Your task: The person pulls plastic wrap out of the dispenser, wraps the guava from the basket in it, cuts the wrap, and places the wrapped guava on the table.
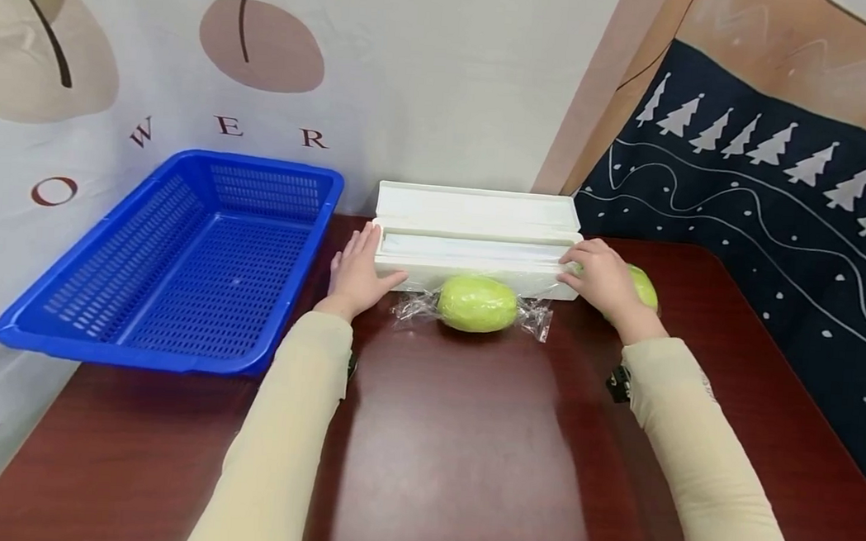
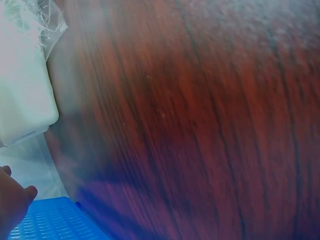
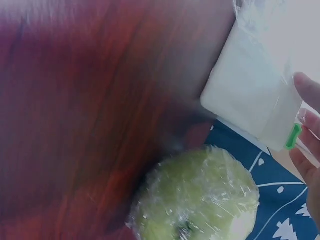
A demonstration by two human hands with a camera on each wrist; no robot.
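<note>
A white cling film dispenser (image 1: 470, 277) stands with its lid (image 1: 477, 207) raised and the film roll showing inside. My left hand (image 1: 358, 276) rests against its left end, thumb spread toward the front. At the right end, my right hand (image 1: 602, 274) has bent fingers around a green slide cutter (image 3: 293, 136). Against the dispenser's front lies a green melon (image 1: 478, 304) in clear film, loose ends sticking out on both sides. A second film-wrapped melon (image 3: 200, 200) sits beyond the right hand, partly hidden in the head view.
A blue plastic basket (image 1: 306, 271) stands on the left of the dark red wooden table (image 1: 458, 471). Printed cloths hang behind: a pale one (image 1: 444, 81) at the back and a navy one with trees (image 1: 750, 191) at the right.
</note>
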